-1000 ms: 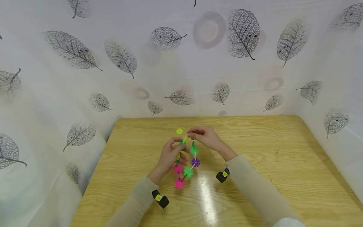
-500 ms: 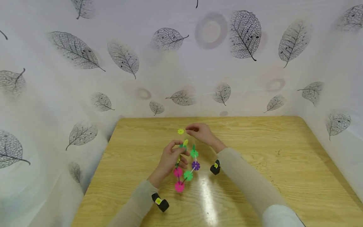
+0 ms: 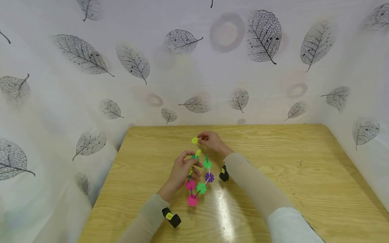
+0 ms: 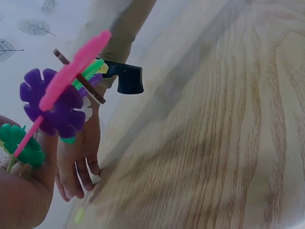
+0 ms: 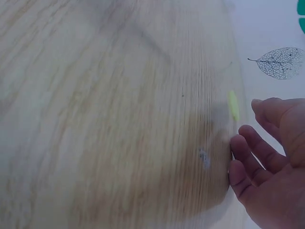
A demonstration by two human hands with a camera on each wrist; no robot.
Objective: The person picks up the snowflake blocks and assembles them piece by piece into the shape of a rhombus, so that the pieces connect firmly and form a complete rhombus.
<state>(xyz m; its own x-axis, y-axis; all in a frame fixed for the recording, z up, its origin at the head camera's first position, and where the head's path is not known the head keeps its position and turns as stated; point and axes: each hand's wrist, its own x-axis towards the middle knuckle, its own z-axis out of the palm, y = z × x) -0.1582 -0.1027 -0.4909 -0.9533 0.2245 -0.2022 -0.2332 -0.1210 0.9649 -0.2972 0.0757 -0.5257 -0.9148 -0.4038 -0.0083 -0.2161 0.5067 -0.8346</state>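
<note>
My left hand (image 3: 180,168) pinches a teal disc near the top end of a chain of interlocking plastic flower discs. Below it dangle a pink disc (image 3: 192,200), a light green disc (image 3: 201,188) and a purple disc (image 3: 209,177), joined edge to face. A yellow disc (image 3: 198,153) sticks up at the pinched end. The left wrist view shows the chain close up, with a green disc (image 4: 24,145) against the fingers. Flat on the table lies a loose yellow flower disc (image 3: 194,140). My right hand (image 3: 212,141) is beside it, fingers loosely bent and holding nothing; a small gap shows in the right wrist view.
A wood-grain table (image 3: 273,148) carries everything. Behind it and at both sides hangs a pale curtain (image 3: 194,74) printed with leaves. Black cameras are strapped at the left wrist (image 3: 171,217) and the right wrist (image 3: 224,173).
My right hand has left the chain's upper end and moved left and away from me, up to the loose yellow disc. The left hand keeps its pinch, with the chain slightly lower in view.
</note>
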